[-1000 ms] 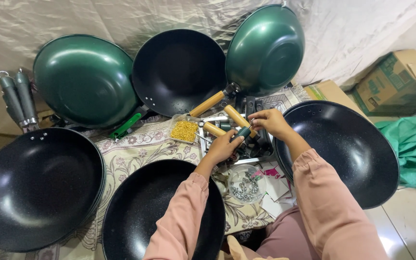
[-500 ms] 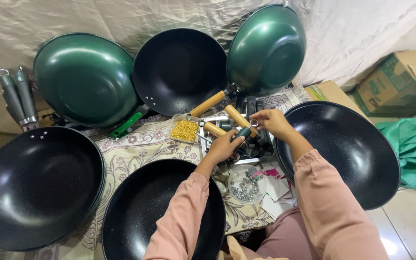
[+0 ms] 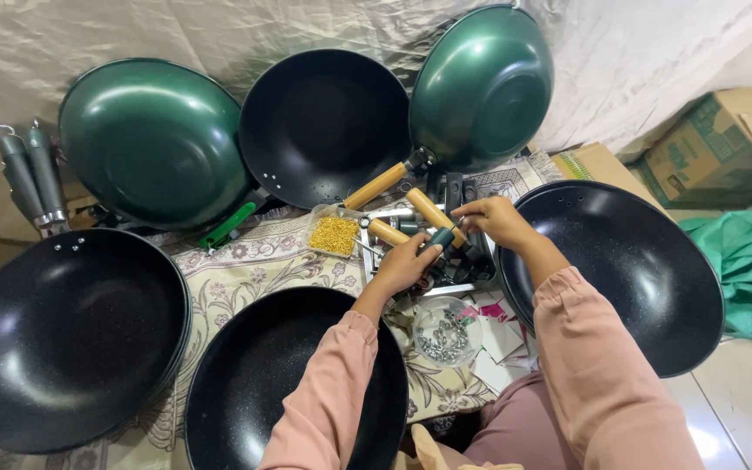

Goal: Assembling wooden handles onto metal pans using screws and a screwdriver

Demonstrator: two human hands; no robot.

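Hardly anything had shifted since the earlier frames: both hands kept to the same spot over the tray, with only the fingers working a little closer together. From my remote seat I saw the left hand [image 3: 404, 265] clamped around a dark green handle [image 3: 436, 238], its upper end tilted toward one o'clock, while the right hand [image 3: 498, 221] met it from three o'clock, fingertips pinched at the handle's top on something too small for me to tell. So the hands were together, touching at the handle, just above the metal tray [image 3: 374, 259] of parts in the middle of the patterned cloth [image 3: 245, 274]. Two wooden handles [image 3: 411, 218] lay in the tray at eleven o'clock of the hands, and a packet of yellow screws [image 3: 333, 235] sat beside it at nine o'clock. A clear bowl of silver washers [image 3: 446, 331] stood at six o'clock, near the wrists. Black pans [image 3: 71, 335] and green pans [image 3: 154, 139] ringed the whole patch, with cardboard boxes [image 3: 724, 139] at two o'clock. To do this well, I judged the left grip should hold the handle steady and square while the right fingers worked slowly, keeping small parts above the tray.
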